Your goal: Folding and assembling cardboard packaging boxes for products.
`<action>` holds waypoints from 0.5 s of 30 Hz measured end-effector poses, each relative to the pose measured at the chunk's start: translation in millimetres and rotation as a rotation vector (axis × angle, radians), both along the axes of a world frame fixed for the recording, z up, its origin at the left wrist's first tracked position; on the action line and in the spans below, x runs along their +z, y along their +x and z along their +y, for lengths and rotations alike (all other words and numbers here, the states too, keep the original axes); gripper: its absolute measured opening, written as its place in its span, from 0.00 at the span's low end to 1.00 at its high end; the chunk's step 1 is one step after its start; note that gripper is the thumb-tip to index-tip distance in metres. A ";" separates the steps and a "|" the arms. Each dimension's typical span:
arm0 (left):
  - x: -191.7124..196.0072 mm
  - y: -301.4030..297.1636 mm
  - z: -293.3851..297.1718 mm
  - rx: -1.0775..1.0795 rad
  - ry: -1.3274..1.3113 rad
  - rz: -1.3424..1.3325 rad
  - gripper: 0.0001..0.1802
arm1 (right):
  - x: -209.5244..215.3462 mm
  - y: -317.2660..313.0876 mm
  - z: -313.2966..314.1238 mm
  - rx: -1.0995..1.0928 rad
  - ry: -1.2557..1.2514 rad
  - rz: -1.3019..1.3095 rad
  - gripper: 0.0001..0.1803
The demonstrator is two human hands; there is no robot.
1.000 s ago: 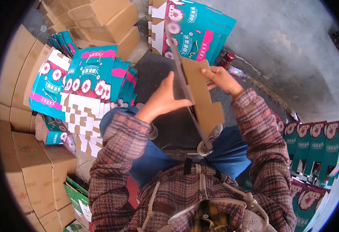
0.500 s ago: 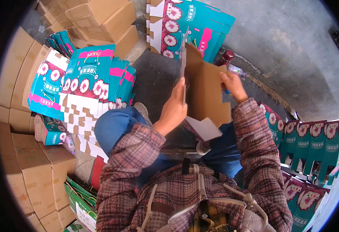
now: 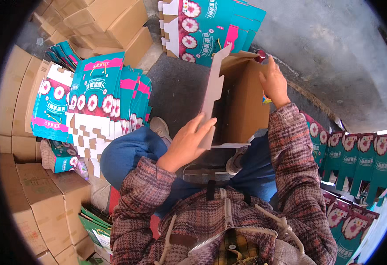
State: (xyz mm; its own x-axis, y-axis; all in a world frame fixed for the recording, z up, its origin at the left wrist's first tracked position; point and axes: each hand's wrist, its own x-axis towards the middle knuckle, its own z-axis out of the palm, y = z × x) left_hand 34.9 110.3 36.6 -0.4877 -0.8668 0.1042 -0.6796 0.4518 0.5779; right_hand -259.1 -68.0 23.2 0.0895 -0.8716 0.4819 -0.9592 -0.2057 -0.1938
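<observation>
Here's the left hand [image 3: 187, 143], fingers laid lightly on the pale left panel of the carton [image 3: 246, 104]; the right hand [image 3: 274, 84] spreads wide by the opposite wall, contact unclear. Between them the carton gapes: looks like the opening-out step, and next calls for squared walls and controlled flaps. Below, dark floor [image 3: 171, 92]; beyond, flattened teal cartons [image 3: 211, 31], grey wall [image 3: 326, 44].

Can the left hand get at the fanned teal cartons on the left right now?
Likely yes. The left hand is at the open box, and the upper part of the teal cartons shows uncovered to its left; the left knee crowds only their lower end.
</observation>
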 end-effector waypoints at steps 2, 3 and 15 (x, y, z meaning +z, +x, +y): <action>-1.5 -0.2 -2.2 -0.043 -0.009 0.025 0.50 | 10.5 4.9 -11.6 0.043 -0.016 0.153 0.36; -2.4 -1.0 -1.7 -0.047 -0.008 0.026 0.50 | 14.6 6.3 -18.5 0.078 -0.033 0.301 0.42; -7.1 -13.1 -2.7 -0.070 -0.159 -0.179 0.41 | 28.3 21.0 -92.9 0.050 0.132 0.380 0.16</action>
State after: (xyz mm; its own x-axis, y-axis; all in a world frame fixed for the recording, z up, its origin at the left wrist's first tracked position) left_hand 21.8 107.6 29.5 -0.5691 -0.8097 0.1431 -0.7284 0.5772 0.3691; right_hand -238.1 -160.9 51.5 0.2835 -0.9139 0.2905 -0.9572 -0.2510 0.1445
